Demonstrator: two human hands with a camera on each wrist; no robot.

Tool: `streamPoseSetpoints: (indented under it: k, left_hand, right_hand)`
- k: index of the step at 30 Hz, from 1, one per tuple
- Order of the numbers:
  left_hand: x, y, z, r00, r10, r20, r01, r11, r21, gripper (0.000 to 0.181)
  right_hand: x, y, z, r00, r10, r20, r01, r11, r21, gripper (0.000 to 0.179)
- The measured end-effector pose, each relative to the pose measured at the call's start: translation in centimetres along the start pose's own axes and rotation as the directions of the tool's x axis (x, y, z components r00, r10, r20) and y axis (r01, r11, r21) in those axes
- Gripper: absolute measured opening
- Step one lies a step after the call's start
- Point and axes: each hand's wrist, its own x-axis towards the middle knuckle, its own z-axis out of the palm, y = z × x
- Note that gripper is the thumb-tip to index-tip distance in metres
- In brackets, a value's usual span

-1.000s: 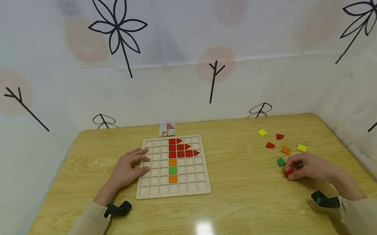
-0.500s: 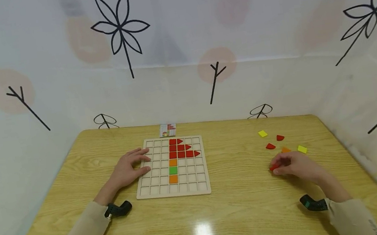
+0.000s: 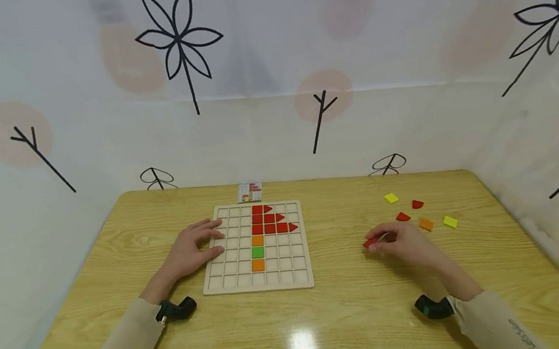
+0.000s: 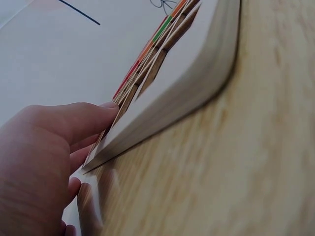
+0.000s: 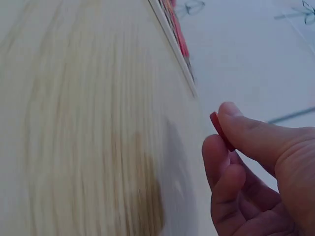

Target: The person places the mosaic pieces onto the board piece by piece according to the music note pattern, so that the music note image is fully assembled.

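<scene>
My right hand [image 3: 402,242] pinches a small red tile [image 3: 370,243] between thumb and fingertips, over the table right of the board. Edge-on in the right wrist view, that red tile [image 5: 221,131] shows as a thin piece, its outline unclear. The left hand [image 3: 191,251] rests at the left side of a wooden grid board [image 3: 293,276], its fingers relaxed over the rim. In the left wrist view the thumb [image 4: 93,118] lies at the board's edge. Set in the grid are several red tiles [image 3: 271,228], an orange tile [image 3: 258,265], a green tile [image 3: 258,252] and another orange tile [image 3: 257,240].
Loose on the table at right lie yellow tiles [image 3: 391,198], red quarter-round tiles [image 3: 403,216] and an orange tile [image 3: 426,224]. A small pattern card [image 3: 250,192] lies behind the board. A patterned cloth [image 3: 263,53] surrounds the table's back and sides.
My right hand has carried the red tile leftward from the loose pieces toward the board. The loose green tile is now hidden from view. My left hand has stayed in place.
</scene>
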Motion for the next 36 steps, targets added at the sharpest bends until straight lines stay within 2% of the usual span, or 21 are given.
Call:
streamPoseSetpoints:
  k: [4,9,13,21,29,36]
  left_hand:
    - [0.0,0.0,0.0,1.0,0.003,-0.001,-0.003,1.0,-0.006,0.026]
    - [0.0,0.0,0.0,1.0,-0.002,0.006,0.002,1.0,-0.009,0.026]
    - [-0.1,-0.1,0.1,1.0,0.0,0.005,0.0,1.0,-0.006,0.026]
    - [0.0,0.1,0.0,1.0,0.004,0.007,-0.004,1.0,0.0,0.026]
    - [0.1,0.1,0.0,1.0,0.004,0.005,-0.004,1.0,0.006,0.026]
    - [0.1,0.3,-0.1,1.0,0.001,0.01,-0.001,1.0,0.006,0.027]
  right_hand:
    - [1.0,-1.4,1.9,1.0,-0.027,0.014,0.027,0.999,0.02,0.025]
    - [2.3,-3.0,4.3,0.996,-0.062,0.058,0.061,0.998,0.011,0.025]
    - [3.3,-4.8,6.2,0.988,-0.112,0.103,0.108,0.993,0.041,0.025]
    - [5.3,-7.8,9.8,0.96,-0.224,0.17,0.208,0.972,0.107,0.021]
    - [6.6,-9.7,12.9,0.931,-0.281,0.231,0.246,0.955,0.167,0.021]
    - [7.1,-11.2,14.5,0.909,-0.326,0.26,0.292,0.943,0.163,0.02]
